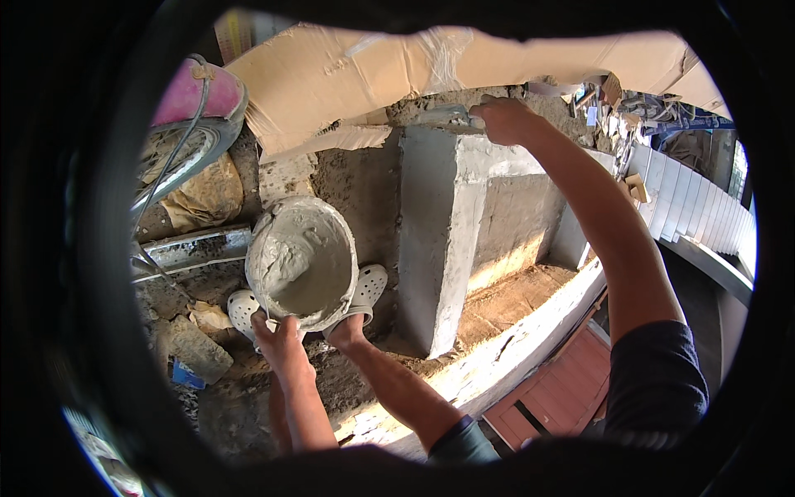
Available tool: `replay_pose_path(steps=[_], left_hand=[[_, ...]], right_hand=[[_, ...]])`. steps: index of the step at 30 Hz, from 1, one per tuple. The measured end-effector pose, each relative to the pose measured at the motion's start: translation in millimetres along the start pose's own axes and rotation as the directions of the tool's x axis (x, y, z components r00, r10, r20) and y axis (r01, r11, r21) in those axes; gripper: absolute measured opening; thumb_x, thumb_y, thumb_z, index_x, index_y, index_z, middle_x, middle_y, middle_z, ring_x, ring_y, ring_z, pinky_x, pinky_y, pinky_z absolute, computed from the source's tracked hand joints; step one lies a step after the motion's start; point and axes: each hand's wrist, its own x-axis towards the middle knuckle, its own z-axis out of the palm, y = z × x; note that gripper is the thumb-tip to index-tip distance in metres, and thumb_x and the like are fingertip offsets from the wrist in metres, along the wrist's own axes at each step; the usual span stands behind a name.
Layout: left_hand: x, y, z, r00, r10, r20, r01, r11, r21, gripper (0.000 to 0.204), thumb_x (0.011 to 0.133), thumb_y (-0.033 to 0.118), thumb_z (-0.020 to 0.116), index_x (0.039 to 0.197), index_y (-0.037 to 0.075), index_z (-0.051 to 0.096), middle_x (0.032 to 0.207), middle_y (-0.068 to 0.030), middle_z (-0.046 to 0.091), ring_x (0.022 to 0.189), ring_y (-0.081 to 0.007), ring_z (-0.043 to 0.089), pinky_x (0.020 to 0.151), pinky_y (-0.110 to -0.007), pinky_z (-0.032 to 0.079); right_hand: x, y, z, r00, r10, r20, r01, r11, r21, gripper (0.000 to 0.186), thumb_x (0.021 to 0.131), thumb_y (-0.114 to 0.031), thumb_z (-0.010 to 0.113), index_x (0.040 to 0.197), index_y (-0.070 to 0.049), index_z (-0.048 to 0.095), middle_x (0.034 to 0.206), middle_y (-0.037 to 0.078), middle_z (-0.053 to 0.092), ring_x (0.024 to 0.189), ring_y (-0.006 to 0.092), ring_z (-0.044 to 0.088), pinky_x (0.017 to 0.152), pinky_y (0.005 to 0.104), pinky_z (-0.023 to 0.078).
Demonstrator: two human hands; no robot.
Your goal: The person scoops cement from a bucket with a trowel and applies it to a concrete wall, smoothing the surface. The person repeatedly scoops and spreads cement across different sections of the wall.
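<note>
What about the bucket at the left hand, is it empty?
No, a thick grey mix lies inside the bucket, whose near rim the left hand grips.

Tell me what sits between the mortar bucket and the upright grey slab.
In the head view, a white perforated clog sits between bucket and slab.

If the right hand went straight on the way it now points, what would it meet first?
Past the grey trowel-like tool it seems to hold, the right hand points leftward; first in line looks to be the brown cardboard, though depth is unclear and it might pass above.
</note>
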Motion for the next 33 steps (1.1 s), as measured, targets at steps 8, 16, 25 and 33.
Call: replay_pose_path(steps=[8,16,25,33], left_hand=[[3,-11,-5,0.999,0.049,-0.007,-0.049,0.997,0.051,0.055,0.088,0.007,0.063,0.141,0.011,0.047,0.140,-0.0075,0.052,0.122,-0.0260,0.056,0.107,-0.053,0.048],[-4,4,-1,1.000,0.027,-0.012,-0.027,0.999,0.021,0.056,0.087,0.007,0.063,0.141,0.009,0.046,0.140,-0.0088,0.050,0.124,-0.0263,0.054,0.108,-0.053,0.047],[-10,6,0,0.997,0.074,-0.038,-0.072,0.996,0.050,0.042,0.086,0.004,0.062,0.127,0.002,0.051,0.126,-0.0121,0.058,0.114,-0.0217,0.058,0.102,-0.041,0.048],[-12,-2,-16,0.995,0.097,-0.027,-0.096,0.995,0.008,0.036,0.089,0.001,0.063,0.123,0.001,0.053,0.123,-0.0134,0.059,0.113,-0.0205,0.059,0.104,-0.037,0.047]], right_hand=[[-82,1,21,0.995,0.003,-0.104,-0.002,1.000,0.015,0.052,0.094,-0.008,0.068,0.145,-0.013,0.059,0.141,0.017,0.059,0.125,0.0379,0.066,0.104,0.0492,0.057],[-184,3,14,0.957,0.187,-0.223,-0.160,0.978,0.133,0.049,0.095,-0.011,0.068,0.143,-0.017,0.059,0.133,0.012,0.059,0.121,0.0358,0.068,0.100,0.0497,0.058],[-139,-59,-20,0.960,0.083,-0.266,-0.119,0.985,-0.122,0.045,0.097,-0.009,0.064,0.141,-0.016,0.058,0.127,0.014,0.064,0.118,0.0349,0.069,0.097,0.0512,0.060],[-152,-83,5,0.984,-0.169,-0.055,0.126,0.882,-0.454,0.056,0.093,-0.011,0.067,0.148,-0.013,0.055,0.141,0.013,0.059,0.128,0.0286,0.061,0.090,0.0415,0.063]])
